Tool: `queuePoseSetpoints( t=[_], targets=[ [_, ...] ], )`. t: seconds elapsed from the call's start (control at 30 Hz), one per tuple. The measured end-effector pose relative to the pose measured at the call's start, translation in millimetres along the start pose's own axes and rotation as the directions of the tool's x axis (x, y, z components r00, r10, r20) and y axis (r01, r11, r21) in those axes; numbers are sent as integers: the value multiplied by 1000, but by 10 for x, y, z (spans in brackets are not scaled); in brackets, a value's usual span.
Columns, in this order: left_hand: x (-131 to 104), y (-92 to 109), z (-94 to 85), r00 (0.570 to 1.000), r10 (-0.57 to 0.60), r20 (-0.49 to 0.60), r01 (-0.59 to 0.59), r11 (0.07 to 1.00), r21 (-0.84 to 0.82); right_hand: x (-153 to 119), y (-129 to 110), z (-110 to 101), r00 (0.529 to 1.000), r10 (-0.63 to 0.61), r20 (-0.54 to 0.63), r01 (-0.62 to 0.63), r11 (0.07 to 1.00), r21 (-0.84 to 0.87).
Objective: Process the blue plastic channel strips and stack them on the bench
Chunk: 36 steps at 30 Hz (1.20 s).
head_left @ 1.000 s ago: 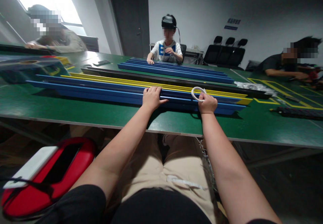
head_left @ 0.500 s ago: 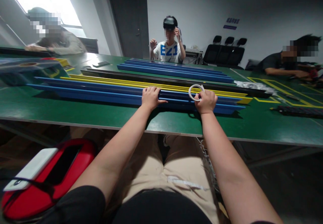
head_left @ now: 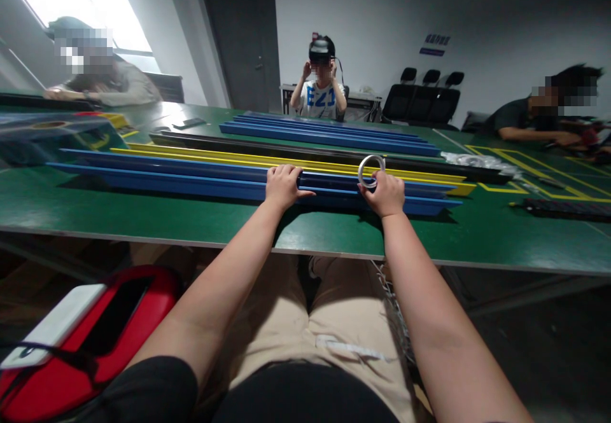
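Side by side at the near part of the green table [head_left: 200,226] lie a long blue channel-shaped profile [head_left: 157,182] and a yellow profile [head_left: 181,156], with a dark bar beside them. My left hand [head_left: 282,186] is wrapped over the blue profile from above, its thumb stretched to the right along the near side. In my right hand [head_left: 387,195], a thin whitish ring, like a roll of tape [head_left: 361,179], is pinched at its lower edge between thumb and fingers. That ring stands upright just above the profiles. Whether the right fingers also touch the blue profile is hidden.
More blue profiles [head_left: 329,137] lie farther back, near a person [head_left: 322,95] wearing a headset. Other people sit left and right. Clear plastic wrapping [head_left: 482,163] and a black strip [head_left: 563,208] are on the right. A red stool [head_left: 147,299] bears a phone and white box.
The ring has turned in my right hand, showing more of its inner face. My left hand keeps its hold on the blue profile. Across the table, the person has both hands raised to the headset.
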<state>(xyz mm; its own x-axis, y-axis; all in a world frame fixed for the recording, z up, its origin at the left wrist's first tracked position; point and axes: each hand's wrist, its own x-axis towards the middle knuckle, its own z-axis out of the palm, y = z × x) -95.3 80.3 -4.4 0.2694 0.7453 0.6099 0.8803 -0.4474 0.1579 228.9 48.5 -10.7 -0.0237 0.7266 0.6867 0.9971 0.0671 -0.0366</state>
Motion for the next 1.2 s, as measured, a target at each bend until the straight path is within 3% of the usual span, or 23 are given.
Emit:
queuePoseSetpoints(
  t=[0.3,0.53,0.7,0.9,1.2],
  targets=[
    [1,-9,-13,1000,0,13,-1,1000,19,5,-19,-87,984,-137,109,136,991,17],
    [21,-38,-3,999,34,25,-34,999,34,-5,-13,-65,982,-144,123,148,989,-25],
    [40,-282,-90,988,123,95,-126,992,24,-14,-4,-57,983,-153,99,157,987,-29],
    [15,-646,-194,994,29,105,-41,993,111,-14,-25,-41,985,-160,58,163,986,-47],
    [-12,-608,-311,998,63,9,-64,994,84,-5,-58,-215,986,-167,14,168,984,-54]
  ],
)
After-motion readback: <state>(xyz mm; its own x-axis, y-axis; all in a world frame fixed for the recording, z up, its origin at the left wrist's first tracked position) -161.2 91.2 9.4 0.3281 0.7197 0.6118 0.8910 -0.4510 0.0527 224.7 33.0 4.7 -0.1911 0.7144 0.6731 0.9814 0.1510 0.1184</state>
